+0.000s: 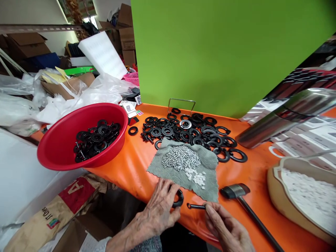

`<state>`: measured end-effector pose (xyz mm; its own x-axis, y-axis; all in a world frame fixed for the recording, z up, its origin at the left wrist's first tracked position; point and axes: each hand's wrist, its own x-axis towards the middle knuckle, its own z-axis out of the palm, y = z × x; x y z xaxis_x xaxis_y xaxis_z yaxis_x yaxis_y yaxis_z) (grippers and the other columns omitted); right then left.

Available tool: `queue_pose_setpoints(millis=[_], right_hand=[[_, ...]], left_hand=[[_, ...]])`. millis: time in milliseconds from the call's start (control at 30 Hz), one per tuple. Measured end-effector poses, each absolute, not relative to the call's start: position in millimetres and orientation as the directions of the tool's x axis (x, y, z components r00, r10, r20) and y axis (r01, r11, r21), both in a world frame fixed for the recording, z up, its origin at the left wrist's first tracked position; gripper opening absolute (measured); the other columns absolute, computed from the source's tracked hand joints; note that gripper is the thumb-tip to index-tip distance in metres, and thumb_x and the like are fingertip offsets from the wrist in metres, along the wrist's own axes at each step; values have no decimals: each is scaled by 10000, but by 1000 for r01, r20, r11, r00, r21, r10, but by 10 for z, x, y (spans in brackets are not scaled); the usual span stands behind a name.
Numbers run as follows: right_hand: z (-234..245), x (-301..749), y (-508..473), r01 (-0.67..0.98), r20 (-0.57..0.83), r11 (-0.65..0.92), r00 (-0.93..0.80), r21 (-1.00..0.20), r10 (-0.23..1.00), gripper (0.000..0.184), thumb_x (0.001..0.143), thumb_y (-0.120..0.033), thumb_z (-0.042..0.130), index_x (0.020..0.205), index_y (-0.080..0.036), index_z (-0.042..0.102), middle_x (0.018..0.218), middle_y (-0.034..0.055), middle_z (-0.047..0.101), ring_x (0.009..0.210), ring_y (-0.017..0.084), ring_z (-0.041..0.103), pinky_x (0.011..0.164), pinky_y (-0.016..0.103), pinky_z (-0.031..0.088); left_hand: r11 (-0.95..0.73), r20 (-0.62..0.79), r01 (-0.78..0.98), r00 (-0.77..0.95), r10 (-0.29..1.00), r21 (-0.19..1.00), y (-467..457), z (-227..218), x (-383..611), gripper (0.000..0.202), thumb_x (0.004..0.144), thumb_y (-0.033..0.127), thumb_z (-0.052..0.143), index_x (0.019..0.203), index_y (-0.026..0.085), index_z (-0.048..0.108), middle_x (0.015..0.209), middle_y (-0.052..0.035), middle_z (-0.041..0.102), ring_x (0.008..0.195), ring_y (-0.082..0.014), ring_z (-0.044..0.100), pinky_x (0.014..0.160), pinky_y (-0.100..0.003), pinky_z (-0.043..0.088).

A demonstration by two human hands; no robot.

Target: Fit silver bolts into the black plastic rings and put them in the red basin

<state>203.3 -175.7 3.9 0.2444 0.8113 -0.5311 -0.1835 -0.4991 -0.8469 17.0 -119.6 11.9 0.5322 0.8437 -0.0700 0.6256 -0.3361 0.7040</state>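
My left hand is closed around a black ring-shaped part at the near edge of the orange table. My right hand pinches a thin black bolt, held level with its head pointing toward the ring. Just beyond both hands lies a grey cloth carrying a heap of small silver screws and a smaller cluster of white bits. Farther back, a spread of black rings covers the table.
A red bowl with assembled black rings stands at the left. A hammer lies right of the cloth. A beige tray of white pieces sits at the right edge, a green panel behind. Boxes and bags crowd the left.
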Motion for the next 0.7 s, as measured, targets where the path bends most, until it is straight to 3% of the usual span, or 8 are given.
queue_pose_setpoints(millis=[267, 433, 567, 700], right_hand=[[89, 1829, -1624, -177, -495, -464, 229, -868, 838, 410, 649, -580, 743, 770, -202, 640, 617, -42, 506, 573, 99, 441, 548, 196, 412], [115, 1707, -1526, -238, -494, -451, 177, -861, 851, 416, 657, -570, 749, 794, -191, 647, 583, -45, 500, 510, 80, 417, 482, 194, 349], [94, 1747, -1491, -226, -497, -468, 94, -854, 863, 525, 634, -640, 722, 903, -191, 683, 685, 10, 611, 544, 119, 507, 479, 226, 370], [186, 1749, -1453, -96, -432, -427, 48, -899, 900, 455, 673, -624, 697, 799, -188, 666, 551, -35, 520, 477, 86, 396, 465, 224, 290]], left_hand=[[-254, -54, 583, 459, 887, 772, -1236, 182, 143, 469, 699, 129, 630, 1148, 198, 512, 1162, -85, 489, 1093, -262, 427, 1019, -438, 375], [-52, -128, 396, 415, 901, 917, -1225, 257, 140, 139, 863, 192, 527, 972, 193, 612, 944, -36, 636, 882, -176, 579, 859, -306, 465], [41, -175, 338, 377, 910, 940, -1198, 230, 117, 149, 882, 197, 515, 916, 187, 661, 909, -28, 689, 828, -166, 609, 788, -277, 474], [41, -174, 326, 389, 905, 945, -1176, 254, 78, 159, 877, 196, 526, 920, 179, 678, 921, -36, 702, 847, -170, 619, 792, -272, 470]])
